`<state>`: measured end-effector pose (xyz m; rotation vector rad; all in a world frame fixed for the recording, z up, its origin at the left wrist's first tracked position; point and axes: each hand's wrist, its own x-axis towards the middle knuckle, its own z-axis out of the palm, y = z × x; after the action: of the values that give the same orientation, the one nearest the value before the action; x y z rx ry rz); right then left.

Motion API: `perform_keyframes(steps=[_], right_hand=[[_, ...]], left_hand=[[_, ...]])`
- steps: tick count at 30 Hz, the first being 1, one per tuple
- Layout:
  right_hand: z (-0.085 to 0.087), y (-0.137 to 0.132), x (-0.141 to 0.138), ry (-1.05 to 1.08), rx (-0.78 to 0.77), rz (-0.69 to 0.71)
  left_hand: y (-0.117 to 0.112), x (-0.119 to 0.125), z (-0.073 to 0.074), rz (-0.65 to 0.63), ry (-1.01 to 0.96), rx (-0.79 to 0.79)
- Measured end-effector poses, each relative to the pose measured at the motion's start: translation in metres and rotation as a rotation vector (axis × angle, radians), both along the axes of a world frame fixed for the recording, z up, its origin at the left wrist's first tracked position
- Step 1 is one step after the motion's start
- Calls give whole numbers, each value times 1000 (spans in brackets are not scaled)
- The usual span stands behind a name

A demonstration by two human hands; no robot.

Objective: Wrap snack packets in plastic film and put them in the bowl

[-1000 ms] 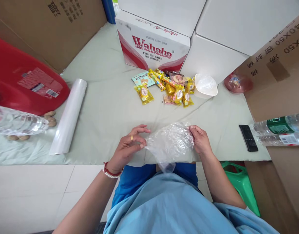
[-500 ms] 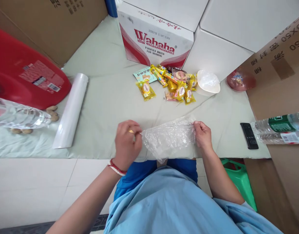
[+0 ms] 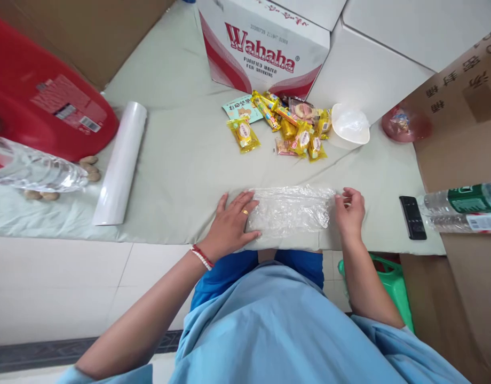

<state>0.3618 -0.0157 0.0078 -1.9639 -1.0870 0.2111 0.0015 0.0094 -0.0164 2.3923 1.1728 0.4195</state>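
A wrinkled piece of clear plastic film (image 3: 290, 210) lies flattened near the table's front edge; whether it is a bag or a single sheet, I cannot tell. My left hand (image 3: 235, 220) rests flat over its left end, fingers spread. At the film's right end is my right hand (image 3: 350, 213), with its fingers loosely curled and apart; nothing shows gripped in it. Farther back lies a pile of wrapped snacks (image 3: 299, 128), mostly in yellow wrappers, with one yellow packet (image 3: 244, 135) set apart beside a light green packet (image 3: 241, 109).
A white plastic roll (image 3: 121, 162) lies at left, near a red jug (image 3: 49, 90) and a clear bottle (image 3: 37, 165). A white bowl (image 3: 349, 140) stands right of the snacks. A Wahaha carton (image 3: 265, 53) is behind. A black remote (image 3: 412, 217) and bottles (image 3: 465, 200) lie at right.
The film has come down from between both hands to lie flatter on the table. My left hand has opened from a pinch, and the right hand's fingers have loosened.
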Motion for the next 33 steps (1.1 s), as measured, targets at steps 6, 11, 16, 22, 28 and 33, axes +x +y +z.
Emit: perform_keyframes(steps=[6,11,16,22,28,33], right_hand=[[30,-17,-51,-287,52,647],[13,-19,-97,-397,-83,1049],[3,-7,-95,-318,-156,1018],[32,36,-74,-115,-190,966],[48,140,-57,-149,-261,1076],[35,228,-65,-388,-383,1226]], left_hand=[[-1,-4,-6,29,-121,22],[-1,-4,-15,125,-194,64],[-3,0,-13,135,-134,79],[-3,2,-15,148,-153,70],[0,-13,-10,103,-190,69],[9,-31,10,-54,-68,163]])
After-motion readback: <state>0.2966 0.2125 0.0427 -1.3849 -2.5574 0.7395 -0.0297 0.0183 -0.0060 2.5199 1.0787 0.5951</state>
